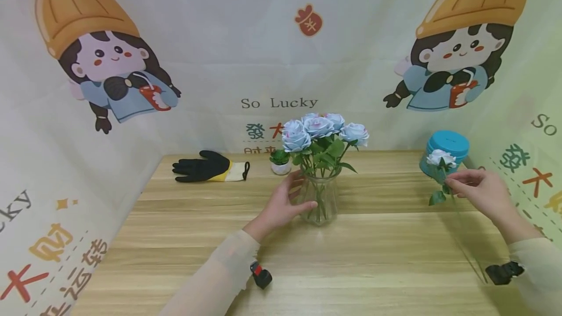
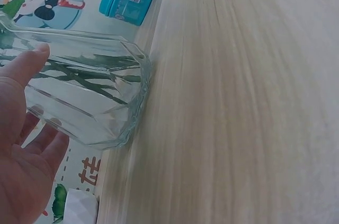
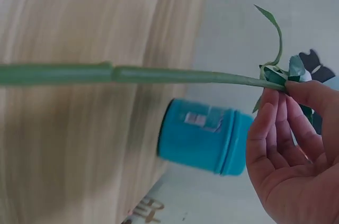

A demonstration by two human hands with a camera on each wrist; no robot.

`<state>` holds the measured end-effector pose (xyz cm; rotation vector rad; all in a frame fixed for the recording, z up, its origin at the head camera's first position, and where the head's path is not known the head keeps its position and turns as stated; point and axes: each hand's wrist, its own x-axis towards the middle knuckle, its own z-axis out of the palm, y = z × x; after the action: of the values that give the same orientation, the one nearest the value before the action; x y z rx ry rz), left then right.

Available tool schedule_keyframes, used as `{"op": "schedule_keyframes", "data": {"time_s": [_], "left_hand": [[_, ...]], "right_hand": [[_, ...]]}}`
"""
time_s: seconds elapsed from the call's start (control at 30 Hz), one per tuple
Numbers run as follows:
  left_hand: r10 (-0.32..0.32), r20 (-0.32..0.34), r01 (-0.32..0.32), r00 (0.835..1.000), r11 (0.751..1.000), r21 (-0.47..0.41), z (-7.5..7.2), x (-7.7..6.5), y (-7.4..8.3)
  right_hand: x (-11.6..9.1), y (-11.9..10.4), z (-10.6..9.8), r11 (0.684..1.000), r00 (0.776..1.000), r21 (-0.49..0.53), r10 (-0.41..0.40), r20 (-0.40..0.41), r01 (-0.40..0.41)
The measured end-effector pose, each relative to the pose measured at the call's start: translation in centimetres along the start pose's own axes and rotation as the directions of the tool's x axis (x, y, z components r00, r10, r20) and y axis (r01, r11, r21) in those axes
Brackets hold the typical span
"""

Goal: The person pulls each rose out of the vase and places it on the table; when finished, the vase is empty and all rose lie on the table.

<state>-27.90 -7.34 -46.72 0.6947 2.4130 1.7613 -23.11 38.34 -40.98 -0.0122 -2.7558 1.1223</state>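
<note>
A clear glass vase point(image 1: 327, 211) stands upright on the wooden table, holding several pale blue roses point(image 1: 319, 127) with green leaves. My left hand point(image 1: 283, 204) holds the vase from its left side; in the left wrist view the thumb lies on the glass point(image 2: 85, 123) and the other fingers are partly behind it. Off to the right, my right hand point(image 1: 485, 194) pinches a single pale rose point(image 1: 441, 159) by its stem, just below the bloom. Its long green stem point(image 3: 164, 74) slants down toward the wrist, above the table.
A blue lidded tub point(image 1: 448, 143) stands at the back right, behind the single rose. Beside the vase, at the back, is a small potted plant point(image 1: 280, 160). A black and yellow glove point(image 1: 208, 167) lies back left. Printed cloth point(image 1: 210, 38) hangs behind the table.
</note>
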Motion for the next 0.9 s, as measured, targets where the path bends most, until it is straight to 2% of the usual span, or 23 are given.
{"op": "schedule_keyframes", "data": {"time_s": [0.33,0.5,0.7,0.9], "left_hand": [[-0.003,-0.003,0.003,1.0,1.0,-0.005,0.2,-0.1,0.1],[-0.004,-0.004,0.004,1.0,1.0,0.005,0.1,-0.1,0.1],[0.004,-0.007,-0.004,1.0,1.0,0.004,0.1,0.0,0.0],[0.006,0.0,-0.006,1.0,1.0,0.002,0.1,0.1,0.0]], "right_hand": [[-0.2,3.6,-0.9,0.98,0.998,-0.197,0.0,0.07,0.014],[-0.4,5.2,-1.4,0.98,0.993,-0.201,0.022,0.118,0.002],[-0.6,6.8,-1.3,0.97,0.989,-0.24,0.064,0.135,-0.03],[-0.8,7.4,-1.2,0.964,0.981,-0.26,0.106,0.165,-0.06]]}}
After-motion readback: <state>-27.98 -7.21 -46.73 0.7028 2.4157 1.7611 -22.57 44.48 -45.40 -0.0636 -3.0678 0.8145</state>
